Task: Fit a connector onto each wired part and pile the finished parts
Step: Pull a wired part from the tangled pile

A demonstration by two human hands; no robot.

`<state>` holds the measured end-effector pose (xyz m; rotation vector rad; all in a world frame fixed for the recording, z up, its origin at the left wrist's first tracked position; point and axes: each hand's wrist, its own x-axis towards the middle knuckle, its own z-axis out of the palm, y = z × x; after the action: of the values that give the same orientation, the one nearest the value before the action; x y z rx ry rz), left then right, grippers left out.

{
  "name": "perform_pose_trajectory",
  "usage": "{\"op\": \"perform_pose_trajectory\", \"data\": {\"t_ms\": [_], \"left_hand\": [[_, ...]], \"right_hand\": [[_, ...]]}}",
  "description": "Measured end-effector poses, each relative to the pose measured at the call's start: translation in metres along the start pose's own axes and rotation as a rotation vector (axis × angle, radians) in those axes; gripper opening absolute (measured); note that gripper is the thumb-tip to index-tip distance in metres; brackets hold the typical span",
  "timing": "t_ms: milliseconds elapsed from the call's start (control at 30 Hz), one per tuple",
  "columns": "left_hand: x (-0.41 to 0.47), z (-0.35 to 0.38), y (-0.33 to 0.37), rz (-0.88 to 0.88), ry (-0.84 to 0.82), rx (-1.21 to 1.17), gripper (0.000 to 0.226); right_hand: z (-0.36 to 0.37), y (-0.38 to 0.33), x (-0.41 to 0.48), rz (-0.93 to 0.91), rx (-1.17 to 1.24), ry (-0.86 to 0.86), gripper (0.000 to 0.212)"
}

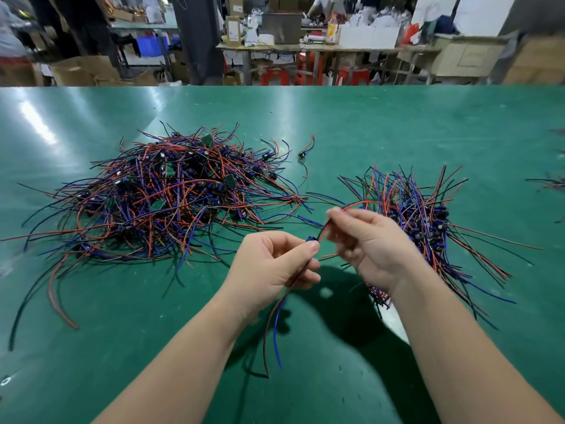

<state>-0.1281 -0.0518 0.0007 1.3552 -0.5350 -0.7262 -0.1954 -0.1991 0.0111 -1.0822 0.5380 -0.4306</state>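
Left hand: gripped a wired part at frame centre, its blue and red leads hanging down.
Right hand: blurred, pinched the part's red and black wires.
Large pile: left of centre on the green table.
Smaller pile: right, partly behind the right hand.

We hold one wired part at near centre. Its small blue body is pinched in our left hand, red and blue wires hang towards us, and a red and black lead rises to our right hand. A big tangled pile of red, blue and black wired parts lies left, a smaller pile right, and one stray part far between them.
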Motion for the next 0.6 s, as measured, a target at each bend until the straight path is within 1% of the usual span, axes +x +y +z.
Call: {"op": "perform_pose_trajectory", "data": {"t_ms": [67,133,233,333,500,600], "left_hand": [[-0.002,0.002,0.001,-0.003,-0.048,0.026,0.015],[-0.004,0.004,0.001,-0.024,-0.116,0.060,0.015],[-0.005,0.004,0.000,-0.056,-0.170,0.130,0.017],[-0.005,0.000,0.001,-0.078,-0.175,0.144,0.016],[-0.004,-0.002,0.000,-0.090,-0.198,0.149,0.019],[-0.004,0.000,0.001,-0.015,-0.150,0.203,0.012]], "right_hand": [[-0.012,-0.012,0.004,-0.028,0.149,0.104,0.014],[-0.026,-0.022,0.005,-0.058,0.221,0.188,0.018],[-0.038,-0.026,0.007,-0.083,0.237,0.251,0.008],[-0.042,-0.027,0.007,-0.091,0.201,0.288,0.008],[-0.043,-0.026,0.013,-0.090,0.165,0.349,0.023],[-0.044,-0.026,0.013,-0.072,0.205,0.344,0.032]]}}
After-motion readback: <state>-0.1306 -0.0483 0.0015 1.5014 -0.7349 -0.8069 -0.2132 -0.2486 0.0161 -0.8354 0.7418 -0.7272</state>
